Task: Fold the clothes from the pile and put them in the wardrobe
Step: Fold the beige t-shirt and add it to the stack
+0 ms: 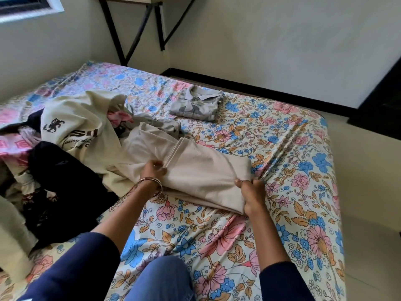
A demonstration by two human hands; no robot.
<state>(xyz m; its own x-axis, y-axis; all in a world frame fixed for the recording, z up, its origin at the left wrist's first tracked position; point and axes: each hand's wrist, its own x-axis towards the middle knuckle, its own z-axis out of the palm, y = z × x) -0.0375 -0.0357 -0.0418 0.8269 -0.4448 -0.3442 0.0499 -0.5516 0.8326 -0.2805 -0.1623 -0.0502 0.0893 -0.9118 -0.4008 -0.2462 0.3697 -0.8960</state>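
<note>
Head cam — looks fwd and down, close over bed (227, 224) — single view.

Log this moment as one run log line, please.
step: folding | left hand: pinches beige cloth garment | right hand: grips its right edge | done: folded grey collared shirt on floral bedsheet

Floral bedsheet (282, 148) on bed; wall desk (138, 9); window (26, 7).

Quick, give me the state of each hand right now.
Left hand: closed, pinching the folded edge of the beige garment.
Right hand: closed, gripping the same garment's near right corner.
</note>
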